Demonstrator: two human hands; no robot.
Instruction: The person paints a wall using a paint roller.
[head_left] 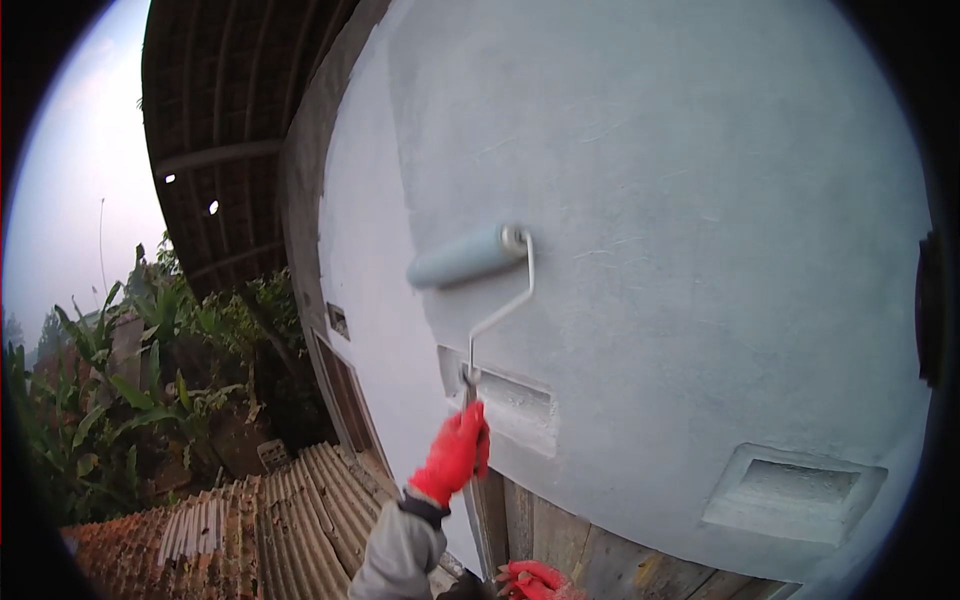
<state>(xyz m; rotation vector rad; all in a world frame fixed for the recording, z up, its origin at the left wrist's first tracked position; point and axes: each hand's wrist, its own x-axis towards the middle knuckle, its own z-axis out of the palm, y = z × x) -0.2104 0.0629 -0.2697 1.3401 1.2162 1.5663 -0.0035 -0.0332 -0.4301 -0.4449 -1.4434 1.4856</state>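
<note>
A paint roller with a pale blue sleeve presses against the wall, its white wire frame bending down to the handle. My left hand, in a red glove, is closed around that handle below the frame. At the bottom edge, my right hand, also red-gloved, shows only in part. Its fingers look curled, but what they hold, if anything, is hidden. Pale blue-grey paint covers most of the wall, and a whiter strip runs down its left side. The roller is slightly blurred.
Two recessed vents, a near one and a right one, break the wall surface. Wooden boards lie beneath it. A rusty corrugated roof spreads at lower left. An overhanging roof and green plants are at left.
</note>
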